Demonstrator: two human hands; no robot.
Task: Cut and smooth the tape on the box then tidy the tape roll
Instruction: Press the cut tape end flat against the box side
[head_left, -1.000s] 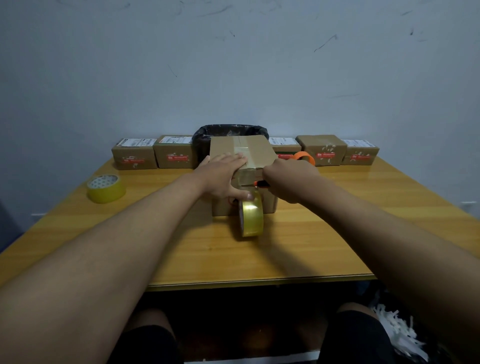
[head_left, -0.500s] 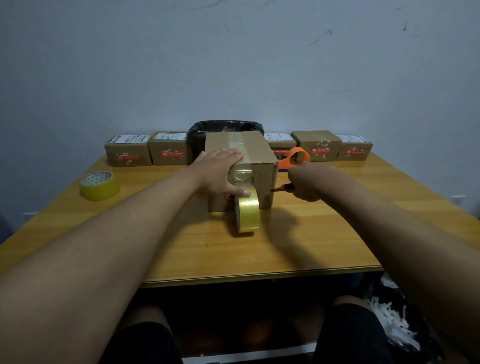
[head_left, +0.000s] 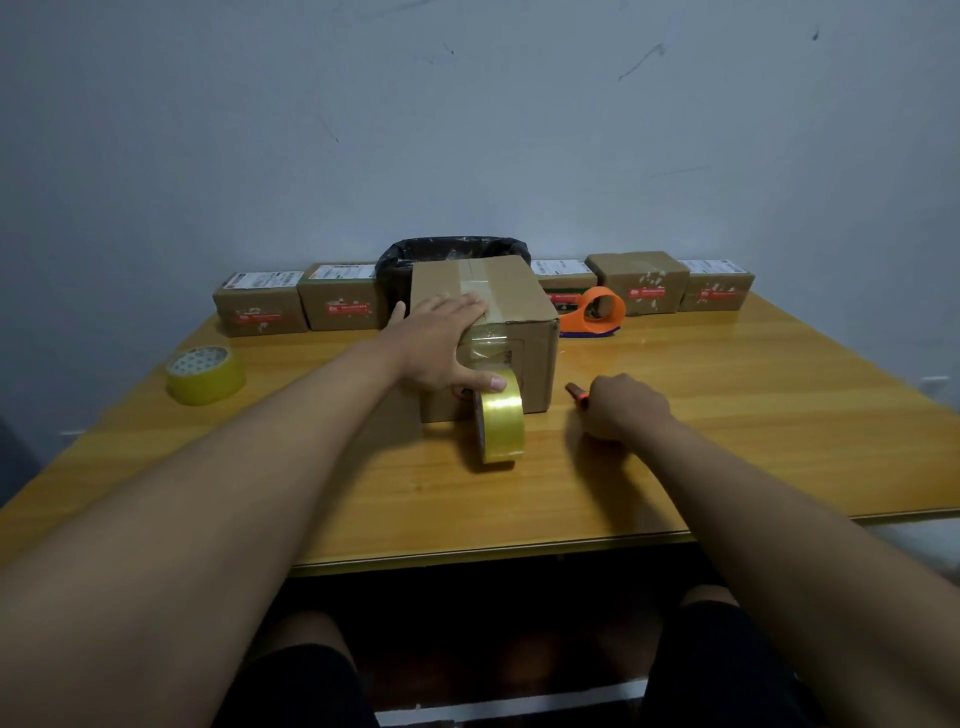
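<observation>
A brown cardboard box stands at the table's middle with clear tape along its top and down its near face. My left hand lies flat on the box's top left, its thumb pressing the tape on the near face. A yellowish tape roll stands on edge against that face, right below the thumb. To the right of the box my right hand rests low on the table, closed around a small orange-tipped cutter whose tip points toward the box.
An orange tape dispenser sits behind the box on the right. A second yellow tape roll lies flat at the left. Several small labelled boxes and a black-lined bin line the wall. The wooden table ends near my knees.
My right hand has pulled the cutter away from the box's near face and down to the table on the right. My left hand has stayed on the box.
</observation>
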